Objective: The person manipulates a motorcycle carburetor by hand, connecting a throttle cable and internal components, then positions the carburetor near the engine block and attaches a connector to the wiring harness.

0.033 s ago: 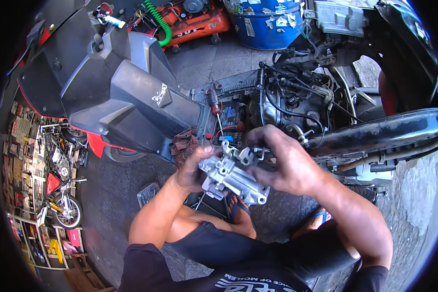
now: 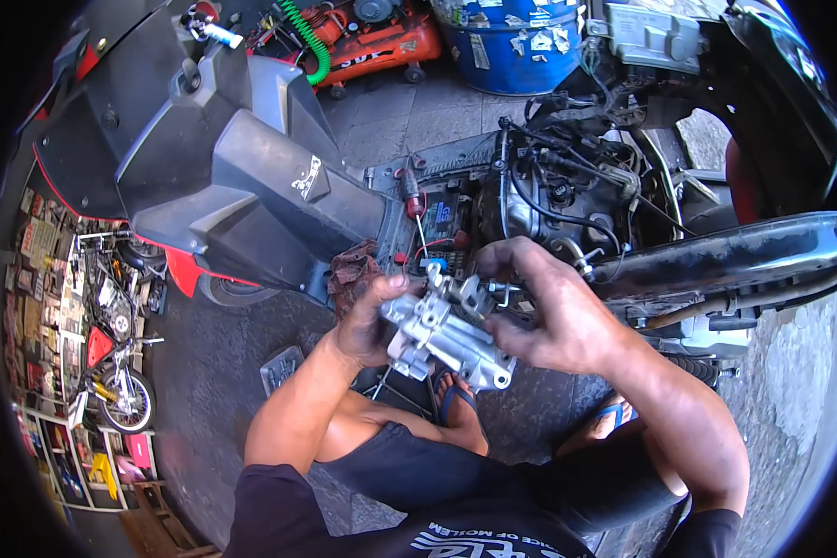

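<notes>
We see the left grip [image 2: 366,324] pinching a silvery casting [image 2: 454,344] at its nine o'clock, and cannot tell whether the right grip [image 2: 560,314], at three o'clock, pinches it.

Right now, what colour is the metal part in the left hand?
The metal part is silvery grey; it shows best in the head view.

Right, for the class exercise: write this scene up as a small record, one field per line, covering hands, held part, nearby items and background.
Hands: left hand grips the part's left end; right hand at its right side, exact contact unclear
Part: silver metal casting
Nearby: red-handled screwdriver; reddish-brown cloth
Background: orange compressor; blue drum
</notes>
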{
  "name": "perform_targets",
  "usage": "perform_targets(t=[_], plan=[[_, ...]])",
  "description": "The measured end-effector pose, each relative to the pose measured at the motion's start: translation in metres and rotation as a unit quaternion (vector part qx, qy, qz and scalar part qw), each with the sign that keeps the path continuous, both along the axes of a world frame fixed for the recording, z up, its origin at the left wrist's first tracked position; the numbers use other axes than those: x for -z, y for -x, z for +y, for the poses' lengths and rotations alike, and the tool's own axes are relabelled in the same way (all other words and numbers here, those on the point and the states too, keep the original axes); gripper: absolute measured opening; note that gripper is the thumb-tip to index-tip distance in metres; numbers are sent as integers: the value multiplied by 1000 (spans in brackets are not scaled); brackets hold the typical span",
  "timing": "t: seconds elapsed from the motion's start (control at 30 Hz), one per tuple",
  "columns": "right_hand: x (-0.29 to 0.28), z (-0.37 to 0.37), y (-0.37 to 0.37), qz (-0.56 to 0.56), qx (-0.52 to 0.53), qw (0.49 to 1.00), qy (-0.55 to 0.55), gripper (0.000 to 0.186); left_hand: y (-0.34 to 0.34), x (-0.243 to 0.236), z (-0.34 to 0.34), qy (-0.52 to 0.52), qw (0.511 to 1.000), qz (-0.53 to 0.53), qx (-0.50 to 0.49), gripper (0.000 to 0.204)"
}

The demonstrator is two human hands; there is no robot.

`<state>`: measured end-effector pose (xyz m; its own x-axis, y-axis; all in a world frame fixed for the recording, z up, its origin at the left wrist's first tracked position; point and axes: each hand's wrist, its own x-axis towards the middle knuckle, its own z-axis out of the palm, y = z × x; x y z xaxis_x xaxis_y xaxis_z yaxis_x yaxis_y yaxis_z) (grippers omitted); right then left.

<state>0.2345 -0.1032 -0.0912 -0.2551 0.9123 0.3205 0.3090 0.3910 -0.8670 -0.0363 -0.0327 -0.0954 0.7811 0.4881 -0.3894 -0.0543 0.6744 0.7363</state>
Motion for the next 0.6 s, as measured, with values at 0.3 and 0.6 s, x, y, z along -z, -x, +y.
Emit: perform_targets(t=[0.3,0.6], plan=[[4,-3,8,-46,28,999,5,42,8,-1,3,65,995,-9,-73,80],[11,-3,17,-105,94,989,-45,32,11,-4,-4,-20,991,12,-134,74]])
